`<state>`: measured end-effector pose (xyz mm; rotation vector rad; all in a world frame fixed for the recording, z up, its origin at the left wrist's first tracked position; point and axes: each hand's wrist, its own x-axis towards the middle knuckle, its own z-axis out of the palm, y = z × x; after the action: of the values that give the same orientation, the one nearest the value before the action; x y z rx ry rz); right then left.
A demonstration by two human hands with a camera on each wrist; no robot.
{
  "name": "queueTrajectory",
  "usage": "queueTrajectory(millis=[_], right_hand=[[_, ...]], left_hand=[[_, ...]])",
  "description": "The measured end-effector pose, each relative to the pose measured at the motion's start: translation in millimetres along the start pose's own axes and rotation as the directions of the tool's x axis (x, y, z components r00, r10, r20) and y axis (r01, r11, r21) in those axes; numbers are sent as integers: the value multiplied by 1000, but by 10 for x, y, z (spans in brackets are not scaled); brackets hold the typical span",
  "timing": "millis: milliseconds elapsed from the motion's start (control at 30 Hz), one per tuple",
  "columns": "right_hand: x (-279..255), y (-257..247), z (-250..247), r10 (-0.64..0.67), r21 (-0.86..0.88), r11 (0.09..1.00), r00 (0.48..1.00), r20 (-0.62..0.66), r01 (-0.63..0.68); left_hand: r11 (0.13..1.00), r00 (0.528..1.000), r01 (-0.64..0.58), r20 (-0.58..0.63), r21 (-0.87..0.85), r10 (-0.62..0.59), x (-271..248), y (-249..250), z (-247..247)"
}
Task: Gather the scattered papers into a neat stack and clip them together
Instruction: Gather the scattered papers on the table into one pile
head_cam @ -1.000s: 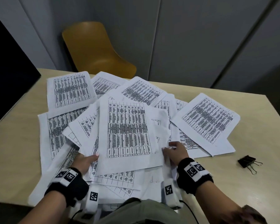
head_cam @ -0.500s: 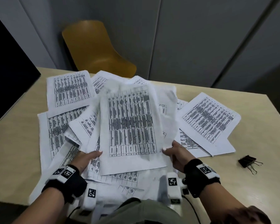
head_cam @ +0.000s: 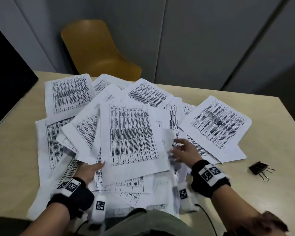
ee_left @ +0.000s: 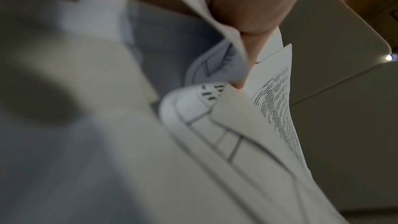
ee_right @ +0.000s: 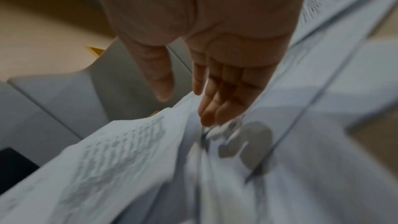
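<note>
Printed white papers (head_cam: 131,133) lie fanned and overlapping across the beige table (head_cam: 15,150). My left hand (head_cam: 92,168) grips the lower left edge of a central bunch, thumb on top and fingers underneath; in the left wrist view sheets (ee_left: 237,134) curl around the left hand (ee_left: 247,14). My right hand (head_cam: 180,150) hovers just right of that bunch, fingers spread and holding nothing. The blurred right wrist view shows the right hand (ee_right: 215,91) with straight fingers above papers (ee_right: 129,151). A black binder clip (head_cam: 258,167) lies alone on the table to the right.
A separate sheet (head_cam: 216,123) lies at the right of the pile, and several sheets overhang the near table edge. A yellow chair (head_cam: 95,51) stands behind the table. A dark screen (head_cam: 5,82) sits at the far left. Grey wall panels are behind.
The central bunch, lifted and tilted up half a second ago, has come back down lower. My right hand has let go of its edge and moved away to the right, fingers spread.
</note>
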<state>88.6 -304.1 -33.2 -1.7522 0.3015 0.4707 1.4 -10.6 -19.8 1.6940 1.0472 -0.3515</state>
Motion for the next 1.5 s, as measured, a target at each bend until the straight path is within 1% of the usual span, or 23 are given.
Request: queueTrajectory(millis=[33,100,167,233,300,433,567,633,700,733,800,867,900,933,1000,1100,1167,1233,1267,1333,1367,1433,1500], right_hand=[[33,-29,-89,-44,-101,994,994,-104,33],[114,-81,-299,-162,-348,936,945,-284,56],[220,-91,-476,-226,-622,783,918,-326,-29],[280,-43,-550,-148,-798,587,952,-270,-135],[242,-11,-520,-37,-867,472,980,-198,-158],[-38,139,-203,-46,-937,351,999,-7,9],[-375,222,76,-110,-944,257,977,184,207],[-437,219,113,-167,-916,281,954,247,286],[-370,198,59,-256,-851,428,943,211,306],[-286,199,-11,-314,-820,498,940,132,282],[-76,188,-233,-334,-793,601,933,-135,100],[45,142,-479,-95,-726,643,916,-391,-243],[83,127,-571,32,-687,625,891,-452,-371],[111,134,-619,110,-676,597,879,-465,-432],[105,158,-598,118,-742,546,912,-393,-390],[21,227,-438,28,-871,448,977,-212,-202],[-8,273,-379,-16,-891,444,993,-115,-96],[-26,280,-368,-109,-865,501,990,-95,-28],[-24,279,-388,-166,-823,568,974,-153,-32],[-12,231,-483,-181,-687,706,894,-409,-172],[-8,196,-547,-103,-578,766,833,-543,-282],[2,129,-664,95,-343,838,734,-672,-423],[56,103,-731,174,-224,878,717,-675,-424]], left_hand=[[1000,1000,10,-8,-17,-10,17,-13,-11],[999,999,41,-17,-36,-41,52,-38,-38],[997,998,56,-16,-53,-57,62,-40,-54],[997,998,61,-9,-51,-62,63,-46,-66],[997,998,63,2,-41,-63,68,-62,-72],[998,999,49,3,-41,-49,78,-67,-78],[999,999,43,4,-21,-43,67,-67,-79],[999,999,35,8,-11,-35,62,-59,-82],[999,999,40,22,-35,-39,58,-57,-78],[998,999,41,19,-50,-40,62,-58,-73],[998,999,36,2,-53,-36,65,-59,-66],[998,999,29,-14,-56,-30,63,-51,-49],[998,999,26,-17,-61,-27,66,-55,-46],[998,1000,20,-16,-59,-21,69,-58,-43],[998,1000,22,-15,-56,-23,75,-59,-43],[996,1000,22,2,-86,-22,42,-46,-34],[997,1000,20,-1,-80,-20,45,-54,-36],[997,1000,15,-6,-82,-16,18,-34,-41],[997,1000,11,-14,-81,-12,0,-20,-37],[998,1000,5,-15,-65,-6,-34,-5,-37],[998,1000,6,-8,-65,-6,-50,-5,-38],[998,1000,1,-6,-63,-1,-61,-4,-45],[997,1000,9,12,-73,-8,-66,9,-51]])
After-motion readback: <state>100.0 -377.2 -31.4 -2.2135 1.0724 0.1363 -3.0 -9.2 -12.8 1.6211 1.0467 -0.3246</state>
